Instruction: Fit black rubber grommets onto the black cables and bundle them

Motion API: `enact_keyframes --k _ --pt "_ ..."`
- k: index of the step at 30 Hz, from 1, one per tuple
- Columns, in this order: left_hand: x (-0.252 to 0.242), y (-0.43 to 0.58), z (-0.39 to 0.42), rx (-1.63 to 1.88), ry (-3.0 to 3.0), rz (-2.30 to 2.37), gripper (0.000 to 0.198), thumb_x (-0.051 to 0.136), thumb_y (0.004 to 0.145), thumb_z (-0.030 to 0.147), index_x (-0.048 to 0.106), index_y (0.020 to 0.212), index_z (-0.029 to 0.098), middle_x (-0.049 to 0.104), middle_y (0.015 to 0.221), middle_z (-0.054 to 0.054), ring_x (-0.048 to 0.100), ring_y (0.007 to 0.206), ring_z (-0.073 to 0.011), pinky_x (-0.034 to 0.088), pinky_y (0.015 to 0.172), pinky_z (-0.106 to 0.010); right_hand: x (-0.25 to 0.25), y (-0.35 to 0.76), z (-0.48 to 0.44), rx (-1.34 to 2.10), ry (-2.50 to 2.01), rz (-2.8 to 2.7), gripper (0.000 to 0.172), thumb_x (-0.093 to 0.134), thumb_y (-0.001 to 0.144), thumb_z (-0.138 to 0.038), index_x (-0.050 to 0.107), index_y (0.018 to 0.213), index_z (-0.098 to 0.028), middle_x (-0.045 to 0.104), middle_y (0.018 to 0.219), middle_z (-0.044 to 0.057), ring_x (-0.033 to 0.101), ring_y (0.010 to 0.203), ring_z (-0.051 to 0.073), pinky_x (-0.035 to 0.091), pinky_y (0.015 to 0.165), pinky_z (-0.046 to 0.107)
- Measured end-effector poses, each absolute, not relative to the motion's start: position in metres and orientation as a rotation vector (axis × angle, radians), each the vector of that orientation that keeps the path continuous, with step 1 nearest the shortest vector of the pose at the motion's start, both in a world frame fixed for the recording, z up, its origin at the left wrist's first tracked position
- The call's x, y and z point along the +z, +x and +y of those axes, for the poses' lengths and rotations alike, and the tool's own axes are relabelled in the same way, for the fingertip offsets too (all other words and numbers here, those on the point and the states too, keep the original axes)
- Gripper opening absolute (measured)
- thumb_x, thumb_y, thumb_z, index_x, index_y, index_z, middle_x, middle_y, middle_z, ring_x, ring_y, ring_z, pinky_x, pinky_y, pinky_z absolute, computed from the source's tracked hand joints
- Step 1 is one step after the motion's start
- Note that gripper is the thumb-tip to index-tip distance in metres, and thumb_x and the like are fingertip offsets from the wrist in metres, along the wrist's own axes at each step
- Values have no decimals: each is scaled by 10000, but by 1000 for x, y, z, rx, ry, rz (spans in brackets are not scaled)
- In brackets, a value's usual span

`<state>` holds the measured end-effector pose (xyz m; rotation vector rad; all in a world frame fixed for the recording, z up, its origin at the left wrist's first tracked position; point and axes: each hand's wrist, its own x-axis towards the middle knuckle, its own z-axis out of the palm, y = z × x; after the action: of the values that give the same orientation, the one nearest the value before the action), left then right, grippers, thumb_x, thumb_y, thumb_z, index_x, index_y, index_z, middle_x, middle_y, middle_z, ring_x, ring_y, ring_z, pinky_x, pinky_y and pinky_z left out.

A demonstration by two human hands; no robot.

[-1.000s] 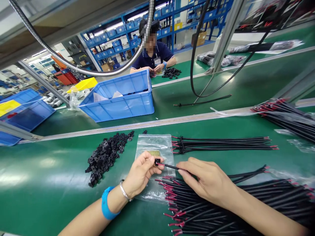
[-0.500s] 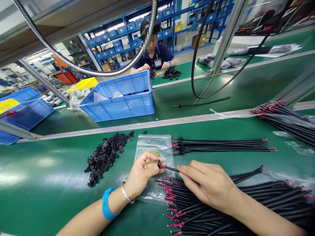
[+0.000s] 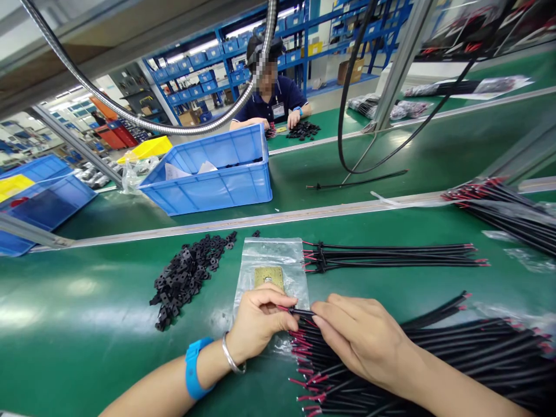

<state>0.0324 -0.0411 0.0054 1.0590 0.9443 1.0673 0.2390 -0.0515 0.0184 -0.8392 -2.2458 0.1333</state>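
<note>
My left hand (image 3: 257,324) pinches the red-tipped end of a thin black cable (image 3: 299,311), fingers closed round it. My right hand (image 3: 362,336) holds the same cable just to the right, fingers curled on it. Both hands rest over a large pile of black cables with red ends (image 3: 434,365) at the near right. A clear plastic bag (image 3: 271,260) with a small brass-coloured plate (image 3: 269,277) lies just beyond my left hand. A heap of small black plastic parts (image 3: 185,275) sits to the left. Whether a black part is on the cable end is hidden by my fingers.
A tied bundle of black cables (image 3: 391,255) lies beyond my right hand, more cables (image 3: 499,202) at far right. A blue crate (image 3: 217,185) stands across the metal rail (image 3: 260,220). Another person (image 3: 273,95) works at the opposite bench. A flexible metal hose (image 3: 143,124) arcs overhead.
Both hands have drawn back toward me and down onto the cable pile with the cable. The small black part seen on the cable end a second ago no longer shows. The brass plate is uncovered.
</note>
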Motion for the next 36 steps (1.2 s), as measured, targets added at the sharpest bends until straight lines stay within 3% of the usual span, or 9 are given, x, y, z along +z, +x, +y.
enact_keyframes --k 11,20,26,29,36 --pt "10 37 -48 1116 1132 961 317 919 440 137 794 704 261 626 715 -5 573 584 -96 483 510 -188 25 239 -62 320 -897 -2314 210 380 969 -163 558 860 -184 529 662 -11 476 554 133 351 551 284" --pt "18 38 -50 1087 1369 1017 334 920 463 153 787 760 225 658 714 -13 600 656 -121 486 620 -216 24 234 -59 353 -865 -2298 222 377 959 -155 547 820 -187 521 657 -11 441 545 128 333 531 274" --pt "15 32 -53 1017 1141 952 386 865 600 192 703 950 171 721 831 -50 658 680 -133 550 639 -236 24 240 -54 397 -883 -2228 145 445 953 -192 578 898 -179 516 640 -26 444 536 107 345 541 254" --pt "16 32 -54 997 1101 941 297 816 679 205 681 938 153 744 836 -69 681 714 -133 555 668 -225 23 242 -52 398 -891 -2250 173 442 957 -208 600 890 -181 497 617 -30 432 520 104 334 525 252" --pt "15 33 -55 988 1092 985 275 806 685 212 668 914 146 757 838 -80 699 715 -145 560 667 -234 20 243 -51 350 -893 -2290 248 426 968 -225 640 851 -178 487 587 -28 430 497 99 308 497 252"
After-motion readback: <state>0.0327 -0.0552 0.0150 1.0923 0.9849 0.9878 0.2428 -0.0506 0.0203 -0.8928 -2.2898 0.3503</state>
